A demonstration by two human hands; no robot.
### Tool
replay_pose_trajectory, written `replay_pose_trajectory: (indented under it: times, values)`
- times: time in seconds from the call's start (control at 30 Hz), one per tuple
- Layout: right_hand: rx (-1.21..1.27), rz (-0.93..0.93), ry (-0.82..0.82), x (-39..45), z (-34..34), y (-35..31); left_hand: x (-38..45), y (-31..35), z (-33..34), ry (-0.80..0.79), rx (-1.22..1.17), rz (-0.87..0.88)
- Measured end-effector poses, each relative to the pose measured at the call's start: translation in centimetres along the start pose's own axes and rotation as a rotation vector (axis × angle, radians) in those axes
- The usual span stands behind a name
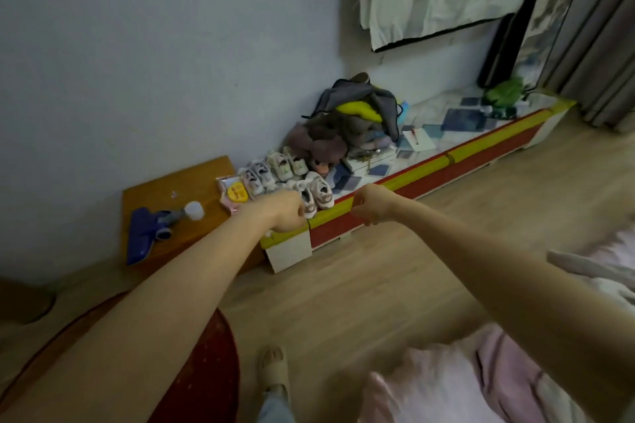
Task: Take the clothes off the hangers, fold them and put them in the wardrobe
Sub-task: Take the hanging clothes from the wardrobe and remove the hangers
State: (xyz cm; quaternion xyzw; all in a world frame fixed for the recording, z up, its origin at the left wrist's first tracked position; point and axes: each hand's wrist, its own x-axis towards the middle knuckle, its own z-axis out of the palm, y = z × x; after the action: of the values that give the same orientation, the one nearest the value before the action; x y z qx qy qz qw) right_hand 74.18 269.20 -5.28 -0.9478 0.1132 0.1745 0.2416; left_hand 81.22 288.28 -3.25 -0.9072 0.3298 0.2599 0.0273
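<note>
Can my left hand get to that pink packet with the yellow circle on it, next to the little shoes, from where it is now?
Probably yes. Your left hand hovers just right of the pink packet on the wooden stand, and nothing lies between them. Its fingers look curled, though, so you would likely need to open them first.

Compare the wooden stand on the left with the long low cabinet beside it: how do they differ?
The wooden stand is plain orange-brown wood; the long low cabinet is white-fronted with yellow and red edge strips. The stand is short and squarish; the cabinet runs long towards the curtain. The stand carries a purple vacuum head; the cabinet carries small shoes and a clothes pile. Both sit against the wall.
</note>
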Motion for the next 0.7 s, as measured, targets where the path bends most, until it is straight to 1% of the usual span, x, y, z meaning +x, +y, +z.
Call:
replay_pose_trajectory:
  times: [0.1,0.2,0.3,0.4,0.5,0.6,0.7]
  values:
    - [0.028,0.074,0.038,6.0,-2.3,0.9,6.8,-2.1,-3.4,-0.017,0.064,0.083]
    - [0.14,0.184,0.077,9.9,-5.0,2.4,14.1,-2.7,-7.7,-0.079,0.141,0.153]
    - [0.201,0.307,0.114,12.4,-8.1,5.5,21.6,-0.2,-12.2,-0.078,0.212,0.275]
    - [0.301,0.444,0.171,12.6,-11.2,10.3,27.6,4.9,-15.1,-0.094,0.272,0.41]
    - [0.37,0.587,0.25,12.2,-13.1,16.5,33.6,10.8,-16.2,-0.127,0.339,0.547]
    - [0.438,0.712,0.302,11.9,-15.2,23.2,39.0,18.5,-17.4,-0.141,0.426,0.676]
    - [0.501,0.814,0.387,12.2,-17.8,31.1,44.6,27.2,-18.9,-0.106,0.481,0.783]
